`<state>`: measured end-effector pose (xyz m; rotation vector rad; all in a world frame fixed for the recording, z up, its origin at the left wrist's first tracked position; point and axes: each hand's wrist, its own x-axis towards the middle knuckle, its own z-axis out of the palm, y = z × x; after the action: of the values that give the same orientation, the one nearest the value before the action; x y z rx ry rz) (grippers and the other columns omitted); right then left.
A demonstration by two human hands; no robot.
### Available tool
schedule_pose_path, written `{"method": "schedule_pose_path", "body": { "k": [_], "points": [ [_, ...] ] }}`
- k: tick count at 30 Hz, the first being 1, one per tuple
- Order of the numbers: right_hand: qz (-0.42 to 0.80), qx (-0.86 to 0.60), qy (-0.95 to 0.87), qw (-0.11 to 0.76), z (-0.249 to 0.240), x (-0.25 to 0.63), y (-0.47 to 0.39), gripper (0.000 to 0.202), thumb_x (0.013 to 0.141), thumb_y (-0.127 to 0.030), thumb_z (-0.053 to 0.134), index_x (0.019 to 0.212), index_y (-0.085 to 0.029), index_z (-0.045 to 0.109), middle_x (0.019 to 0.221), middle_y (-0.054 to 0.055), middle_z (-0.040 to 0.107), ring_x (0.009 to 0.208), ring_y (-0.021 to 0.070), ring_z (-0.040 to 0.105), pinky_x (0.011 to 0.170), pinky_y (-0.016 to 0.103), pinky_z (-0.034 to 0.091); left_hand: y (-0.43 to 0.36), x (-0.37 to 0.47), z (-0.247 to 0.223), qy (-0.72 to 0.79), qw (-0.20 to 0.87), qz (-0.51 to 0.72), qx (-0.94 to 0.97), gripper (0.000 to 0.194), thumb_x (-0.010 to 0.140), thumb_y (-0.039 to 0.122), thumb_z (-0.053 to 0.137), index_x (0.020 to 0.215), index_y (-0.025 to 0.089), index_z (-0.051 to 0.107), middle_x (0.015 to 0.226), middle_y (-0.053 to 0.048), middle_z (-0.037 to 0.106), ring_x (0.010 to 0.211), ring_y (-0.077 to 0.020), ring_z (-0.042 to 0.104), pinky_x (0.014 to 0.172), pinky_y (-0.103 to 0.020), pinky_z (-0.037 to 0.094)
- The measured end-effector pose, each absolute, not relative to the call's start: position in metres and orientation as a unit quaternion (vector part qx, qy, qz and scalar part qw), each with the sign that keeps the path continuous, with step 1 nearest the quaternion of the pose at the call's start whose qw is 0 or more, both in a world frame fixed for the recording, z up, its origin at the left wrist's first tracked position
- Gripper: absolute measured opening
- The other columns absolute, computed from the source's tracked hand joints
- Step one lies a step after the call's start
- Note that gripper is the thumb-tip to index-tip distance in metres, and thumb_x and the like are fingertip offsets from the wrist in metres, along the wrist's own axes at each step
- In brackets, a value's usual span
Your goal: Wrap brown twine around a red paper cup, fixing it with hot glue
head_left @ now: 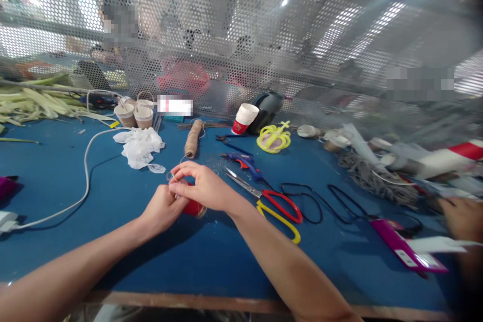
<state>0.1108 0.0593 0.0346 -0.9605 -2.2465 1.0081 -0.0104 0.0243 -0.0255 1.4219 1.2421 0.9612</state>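
Note:
My left hand [162,207] is closed around a red paper cup [194,208], which lies tilted over the blue table. Over the cup's left end, my right hand [199,186] pinches a thin twine [170,176] that makes a small loop at the fingertips. The twine runs up toward a brown twine spool [193,139] just behind the hands. Much of the cup is hidden by my fingers. To the right of my right hand lie scissors [277,204] with one red and one yellow handle, and a blue glue gun [244,163].
White lace [139,148] and twine-wrapped cups [135,113] sit back left. Stacked cups [245,118], pliers [234,144] and a yellow woven crown [273,138] stand behind. A white cable [87,176] crosses the left. A purple power strip [405,246] and another person's hand [462,216] are at right.

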Motion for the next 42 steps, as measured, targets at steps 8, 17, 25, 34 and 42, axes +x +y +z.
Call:
{"method": "schedule_pose_path", "body": {
  "k": [8, 17, 25, 34, 42],
  "points": [
    [0.481, -0.445, -0.637, 0.406, 0.041, 0.136, 0.059, 0.017, 0.069, -0.032, 0.063, 0.074, -0.016, 0.066, 0.075, 0.002, 0.066, 0.070, 0.0120, 0.057, 0.071, 0.028, 0.045, 0.023, -0.011, -0.008, 0.476, 0.608, 0.388, 0.503, 0.043, 0.070, 0.055, 0.047, 0.052, 0.016, 0.045, 0.044, 0.005, 0.038, 0.040, -0.0058, 0.027, 0.041, -0.021, 0.021],
    [0.437, -0.469, -0.607, 0.471, 0.038, 0.146, 0.056, 0.017, 0.068, -0.031, 0.064, 0.076, -0.017, 0.068, 0.070, 0.001, 0.066, 0.063, 0.0103, 0.055, 0.064, 0.026, 0.045, 0.025, -0.010, -0.011, 0.463, 0.652, 0.416, 0.432, 0.038, 0.068, 0.050, 0.057, 0.057, 0.013, 0.053, 0.049, 0.003, 0.051, 0.043, -0.0061, 0.039, 0.046, -0.020, 0.031],
    [0.401, -0.506, -0.612, 0.457, 0.026, 0.150, 0.064, 0.023, 0.067, -0.035, 0.064, 0.076, -0.014, 0.068, 0.074, 0.004, 0.067, 0.066, 0.0128, 0.056, 0.065, 0.028, 0.045, 0.025, -0.010, -0.013, 0.479, 0.632, 0.410, 0.450, 0.039, 0.070, 0.051, 0.054, 0.058, 0.013, 0.053, 0.049, 0.004, 0.049, 0.043, -0.0073, 0.038, 0.047, -0.021, 0.032],
    [0.422, -0.520, -0.600, 0.438, 0.020, 0.150, 0.067, 0.022, 0.065, -0.034, 0.065, 0.073, -0.013, 0.067, 0.062, 0.000, 0.062, 0.056, 0.0090, 0.050, 0.061, 0.025, 0.042, 0.022, -0.009, -0.010, 0.486, 0.616, 0.399, 0.475, 0.040, 0.070, 0.052, 0.052, 0.055, 0.014, 0.050, 0.047, 0.005, 0.043, 0.043, -0.0062, 0.032, 0.045, -0.021, 0.026],
    [0.453, -0.521, -0.595, 0.411, 0.015, 0.149, 0.066, 0.021, 0.066, -0.032, 0.064, 0.072, -0.012, 0.065, 0.059, -0.002, 0.057, 0.056, 0.0082, 0.047, 0.061, 0.024, 0.040, 0.019, -0.013, -0.010, 0.483, 0.590, 0.396, 0.512, 0.043, 0.073, 0.052, 0.049, 0.053, 0.015, 0.046, 0.046, 0.006, 0.035, 0.044, -0.0059, 0.024, 0.043, -0.021, 0.019]
  ]
}}
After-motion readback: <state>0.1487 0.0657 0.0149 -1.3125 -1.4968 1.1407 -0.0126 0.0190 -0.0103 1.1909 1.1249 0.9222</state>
